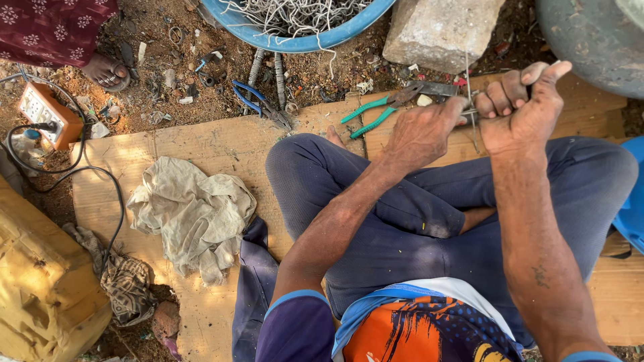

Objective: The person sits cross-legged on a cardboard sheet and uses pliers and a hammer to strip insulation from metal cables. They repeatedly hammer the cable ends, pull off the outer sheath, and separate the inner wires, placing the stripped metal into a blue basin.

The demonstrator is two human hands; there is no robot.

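Observation:
I sit cross-legged on a wooden board (201, 141). My right hand (523, 107) is raised over my knee, fingers curled around a thin metal wire (470, 124) that hangs straight down. My left hand (422, 134) reaches across and pinches the same wire beside the right hand. Just beyond my left hand, green-handled pliers (376, 110) lie on the board. Blue-handled pliers (258, 100) lie farther left on the dirt.
A blue basin (295, 41) of tangled wire sits at the top, with a stone block (439, 30) next to it. A crumpled beige cloth (194, 214) lies on the board. An orange socket box (43, 110) with black cable and another person's foot (106, 70) are top left.

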